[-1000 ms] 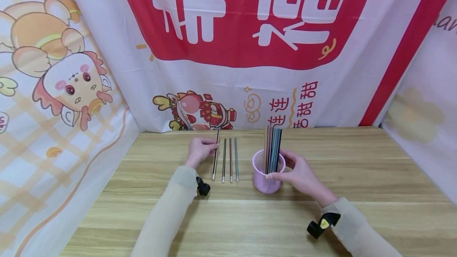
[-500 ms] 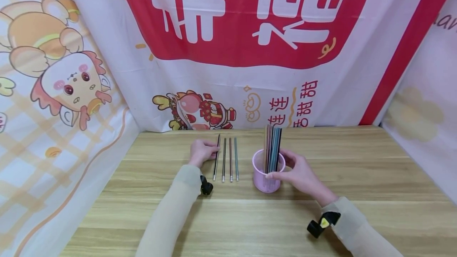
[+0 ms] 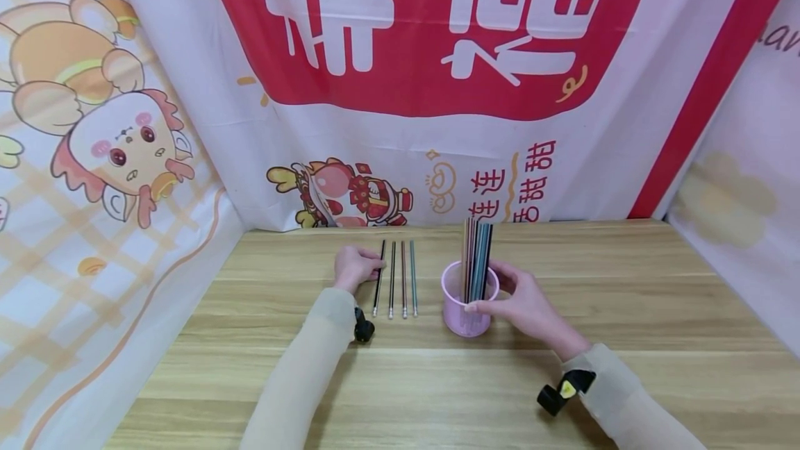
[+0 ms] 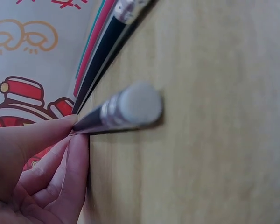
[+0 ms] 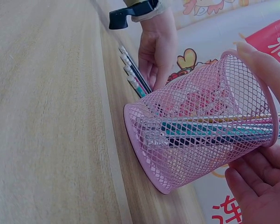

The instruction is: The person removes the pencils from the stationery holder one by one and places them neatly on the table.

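Note:
My left hand (image 3: 356, 267) pinches a black pencil (image 3: 376, 298) between thumb and fingers. That pencil is leftmost in a row on the table, and its white eraser (image 4: 142, 103) faces the left wrist camera. Beside it lie another black pencil (image 3: 392, 287), a red pencil (image 3: 404, 287) and a teal pencil (image 3: 414, 287), eraser ends toward me. On the right, a pink mesh pencil cup (image 3: 461, 319) stands upright with several pencils (image 3: 477, 255) in it. My right hand (image 3: 528, 307) grips the cup's rim from the right, thumb at the front.
The wood-grain table (image 3: 406, 394) ends at a printed cloth backdrop (image 3: 400, 137). More printed cloth hangs at the left and right sides. A black camera (image 3: 364, 328) sits on the left wrist, another camera (image 3: 553, 400) on the right.
The left hand has come slightly right and toward me with the pinched black pencil, whose far end now sits lower, level with the others. The right hand and cup have stayed put.

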Motion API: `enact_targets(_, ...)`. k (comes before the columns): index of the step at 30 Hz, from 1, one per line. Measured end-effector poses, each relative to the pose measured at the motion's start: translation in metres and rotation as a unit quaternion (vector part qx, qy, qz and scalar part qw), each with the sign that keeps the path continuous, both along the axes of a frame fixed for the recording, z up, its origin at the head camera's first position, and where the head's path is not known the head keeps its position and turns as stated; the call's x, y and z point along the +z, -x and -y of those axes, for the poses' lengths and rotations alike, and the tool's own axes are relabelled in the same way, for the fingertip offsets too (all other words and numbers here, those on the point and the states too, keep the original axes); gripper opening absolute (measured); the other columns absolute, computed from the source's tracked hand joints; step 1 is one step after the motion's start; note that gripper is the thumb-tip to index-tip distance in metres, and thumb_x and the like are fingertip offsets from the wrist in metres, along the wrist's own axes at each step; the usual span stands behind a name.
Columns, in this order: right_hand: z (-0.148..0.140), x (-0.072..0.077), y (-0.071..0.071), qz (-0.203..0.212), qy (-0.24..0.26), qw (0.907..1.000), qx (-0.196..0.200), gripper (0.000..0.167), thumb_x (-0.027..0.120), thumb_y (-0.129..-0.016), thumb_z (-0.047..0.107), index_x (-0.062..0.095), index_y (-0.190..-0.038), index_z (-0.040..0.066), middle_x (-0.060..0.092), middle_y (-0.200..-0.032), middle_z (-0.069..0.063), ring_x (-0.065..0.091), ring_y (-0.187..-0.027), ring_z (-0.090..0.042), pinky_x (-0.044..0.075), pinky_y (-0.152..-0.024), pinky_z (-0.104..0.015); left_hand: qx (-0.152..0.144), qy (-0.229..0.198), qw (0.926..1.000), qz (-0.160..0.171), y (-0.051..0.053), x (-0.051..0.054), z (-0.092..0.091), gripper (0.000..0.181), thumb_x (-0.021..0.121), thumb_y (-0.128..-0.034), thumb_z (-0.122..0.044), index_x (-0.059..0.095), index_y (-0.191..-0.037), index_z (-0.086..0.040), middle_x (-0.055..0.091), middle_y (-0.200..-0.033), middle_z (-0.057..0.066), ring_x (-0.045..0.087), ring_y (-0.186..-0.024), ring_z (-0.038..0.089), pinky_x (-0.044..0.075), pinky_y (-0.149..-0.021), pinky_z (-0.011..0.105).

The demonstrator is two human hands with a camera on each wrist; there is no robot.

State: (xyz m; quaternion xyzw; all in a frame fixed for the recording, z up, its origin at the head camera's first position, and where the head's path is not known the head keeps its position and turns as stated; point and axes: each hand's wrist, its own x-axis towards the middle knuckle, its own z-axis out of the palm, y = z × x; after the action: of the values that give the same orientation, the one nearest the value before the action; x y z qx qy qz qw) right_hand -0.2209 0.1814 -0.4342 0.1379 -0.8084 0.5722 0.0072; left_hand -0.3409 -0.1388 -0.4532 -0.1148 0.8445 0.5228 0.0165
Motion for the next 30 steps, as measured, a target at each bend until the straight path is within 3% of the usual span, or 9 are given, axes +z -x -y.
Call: enact_targets(30, 0.0001, -0.0012, -0.0005, -0.007, 0.011, 0.9999, 0.009, 0.084, 0.093, -0.076, 0.02, 0.05, -0.147, 0.003, 0.058, -0.14, -0.015, 0.056, -0.128, -0.033, 0.04, -0.11, -0.053, 0.019, 0.048, 0.9986, 0.013, -0.0051, 0.0049, -0.0021, 0.017, 0.088, -0.0801, -0.01, 0.08, -0.095, -0.005, 0.073, -0.092, 0.01, 0.068, -0.064, 0.013, 0.059, -0.059, 0.023)
